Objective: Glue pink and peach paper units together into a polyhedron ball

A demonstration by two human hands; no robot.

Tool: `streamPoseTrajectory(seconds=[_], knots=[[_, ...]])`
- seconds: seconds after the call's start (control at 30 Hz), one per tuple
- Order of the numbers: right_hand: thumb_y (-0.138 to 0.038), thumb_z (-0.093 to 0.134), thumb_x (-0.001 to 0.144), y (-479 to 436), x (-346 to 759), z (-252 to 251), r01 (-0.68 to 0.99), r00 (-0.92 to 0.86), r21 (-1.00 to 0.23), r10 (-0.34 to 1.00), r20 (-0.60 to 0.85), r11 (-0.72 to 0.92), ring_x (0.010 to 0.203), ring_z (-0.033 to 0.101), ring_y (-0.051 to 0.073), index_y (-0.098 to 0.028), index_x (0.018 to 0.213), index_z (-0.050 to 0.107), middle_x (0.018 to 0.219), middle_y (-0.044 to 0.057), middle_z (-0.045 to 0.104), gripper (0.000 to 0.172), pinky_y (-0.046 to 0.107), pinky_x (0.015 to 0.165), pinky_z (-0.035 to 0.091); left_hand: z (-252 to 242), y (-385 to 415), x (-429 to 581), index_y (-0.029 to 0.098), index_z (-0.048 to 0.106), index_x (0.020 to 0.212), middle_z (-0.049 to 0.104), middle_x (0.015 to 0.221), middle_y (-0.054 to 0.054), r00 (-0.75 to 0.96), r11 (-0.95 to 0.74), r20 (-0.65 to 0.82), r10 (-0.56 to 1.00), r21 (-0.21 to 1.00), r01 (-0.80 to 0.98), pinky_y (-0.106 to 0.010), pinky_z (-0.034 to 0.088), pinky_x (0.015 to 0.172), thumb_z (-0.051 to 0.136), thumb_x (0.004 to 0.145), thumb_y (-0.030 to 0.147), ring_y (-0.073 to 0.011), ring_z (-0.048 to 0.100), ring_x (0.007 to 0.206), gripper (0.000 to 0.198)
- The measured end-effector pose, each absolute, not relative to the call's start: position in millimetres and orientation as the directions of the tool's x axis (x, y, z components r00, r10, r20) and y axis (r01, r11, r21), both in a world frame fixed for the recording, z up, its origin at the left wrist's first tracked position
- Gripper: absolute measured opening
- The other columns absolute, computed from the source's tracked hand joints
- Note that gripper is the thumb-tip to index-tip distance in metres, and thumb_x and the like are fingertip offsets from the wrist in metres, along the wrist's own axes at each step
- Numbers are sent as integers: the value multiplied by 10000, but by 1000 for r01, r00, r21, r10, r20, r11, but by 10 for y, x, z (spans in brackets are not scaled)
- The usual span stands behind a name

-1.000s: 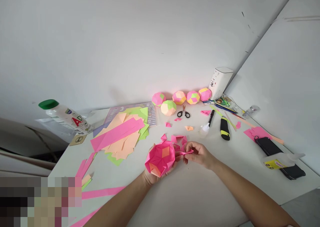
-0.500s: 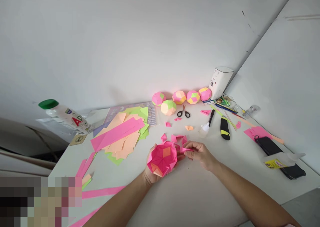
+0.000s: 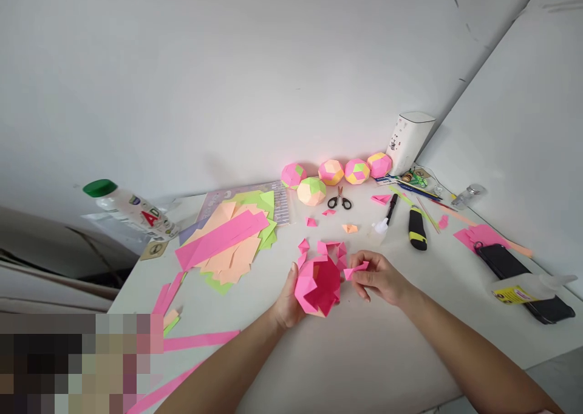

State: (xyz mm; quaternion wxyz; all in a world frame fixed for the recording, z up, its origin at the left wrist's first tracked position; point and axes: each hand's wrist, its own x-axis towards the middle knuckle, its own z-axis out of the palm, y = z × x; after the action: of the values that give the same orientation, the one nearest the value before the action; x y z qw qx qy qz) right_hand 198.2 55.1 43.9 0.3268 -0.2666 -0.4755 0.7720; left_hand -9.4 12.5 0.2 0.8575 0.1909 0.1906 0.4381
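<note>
My left hand (image 3: 289,298) holds a pink folded-paper ball (image 3: 307,289), part-formed and hollow, with its jagged opening tilted to the right. A little orange paper shows at its underside. My left fingers are mostly behind the ball. Just to the right, my right hand (image 3: 376,277) pinches a small folded pink paper piece (image 3: 355,271) between thumb and fingers, apart from the ball. Behind the ball lie several loose folded pink pieces (image 3: 331,247), and an orange folded piece (image 3: 350,228) sits farther back.
Finished paper balls (image 3: 357,171) line the wall by a white container (image 3: 412,141). Scissors (image 3: 339,200), a utility knife (image 3: 416,227), a glue bottle (image 3: 523,288) and a black phone-like object (image 3: 555,312) lie right. Paper sheets (image 3: 223,238) and a green-capped bottle (image 3: 132,210) are left.
My left hand has turned the pink ball so its opening faces right instead of up toward me. My right hand still pinches the small piece, now slightly more raised. The view has shifted slightly.
</note>
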Motion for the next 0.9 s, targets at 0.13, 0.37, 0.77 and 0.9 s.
streamPoseTrajectory(seconds=[0.13, 0.37, 0.77, 0.9], knots=[[-191, 765, 685, 482, 1946, 453, -263, -690, -876, 713, -122, -405, 366, 465, 35, -166, 663, 567, 702, -44, 543, 201, 190, 316, 350, 1, 81, -85, 189, 541, 1231, 612, 1183, -167, 548, 517, -137, 825, 571, -637, -479, 465, 847, 552, 674, 708, -355, 593, 1042, 761], [-153, 777, 658, 452, 1927, 460, -269, -711, -828, 681, -175, -493, 384, 432, 15, -151, 662, 651, 768, -19, 553, 126, 173, 300, 215, -20, 61, -78, 231, 436, 1325, 545, 1269, -149, 515, 398, -45, 856, 692, -602, -438, 449, 897, 701, 679, 539, -340, 519, 1150, 764], [-139, 766, 662, 415, 1913, 467, -254, -762, -803, 623, -177, -539, 375, 264, 8, -159, 748, 645, 496, -100, 410, 149, 183, 371, 158, -48, 38, -84, 246, 401, 1308, 541, 1249, -137, 549, 353, 10, 836, 756, -551, -487, 408, 938, 720, 672, 502, -342, 530, 1126, 757], [-169, 754, 696, 404, 1912, 489, -257, -744, -809, 642, -183, -529, 376, 328, 22, -162, 783, 619, 492, -91, 454, 161, 172, 364, 211, -58, 34, -87, 277, 346, 1334, 505, 1297, -126, 526, 350, -5, 851, 753, -558, -475, 408, 936, 706, 692, 492, -332, 516, 1143, 767]])
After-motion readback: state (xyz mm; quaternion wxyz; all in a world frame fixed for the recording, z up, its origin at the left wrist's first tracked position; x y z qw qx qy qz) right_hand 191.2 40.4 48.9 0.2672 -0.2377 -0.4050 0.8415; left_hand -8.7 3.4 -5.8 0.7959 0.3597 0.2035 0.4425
